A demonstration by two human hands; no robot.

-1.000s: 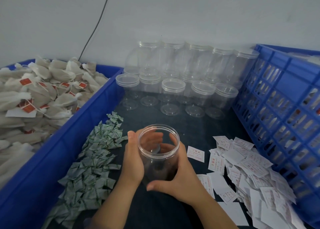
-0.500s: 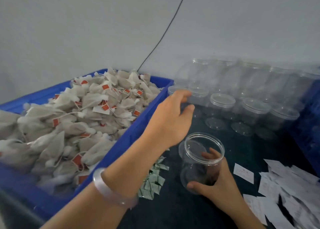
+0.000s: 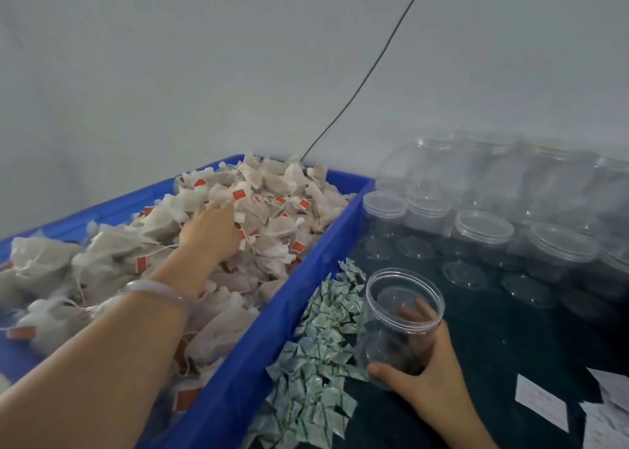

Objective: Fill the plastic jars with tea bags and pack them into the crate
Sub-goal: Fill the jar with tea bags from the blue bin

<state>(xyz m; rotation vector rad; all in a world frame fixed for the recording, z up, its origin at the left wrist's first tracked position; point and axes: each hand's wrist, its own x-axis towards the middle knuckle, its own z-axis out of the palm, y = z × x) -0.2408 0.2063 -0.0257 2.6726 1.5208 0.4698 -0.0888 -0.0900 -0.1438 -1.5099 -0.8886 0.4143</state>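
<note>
Left hand (image 3: 211,232) now among tea bags (image 3: 272,190), its grasp unclear, right hand (image 3: 432,377) fingers grasping jar (image 3: 398,316), red tags (image 3: 239,195) unreadable.

Free room lies on the bare dark surface (image 3: 510,346) right of the jar (image 3: 401,316) in our right grip (image 3: 432,380), up to the rows of empty jars (image 3: 483,231) that crowd the far edge. We find the left side walled off by the blue bin (image 3: 245,356). The tea bags (image 3: 279,190) heap above its rim, and our left grip (image 3: 211,231) and forearm lie across them. Scattered green sachets (image 3: 320,353) fill the strip between bin wall and jar. Loose paper slips (image 3: 541,404) cover the near right corner. The jar's mouth stands open, clear from above.
</note>
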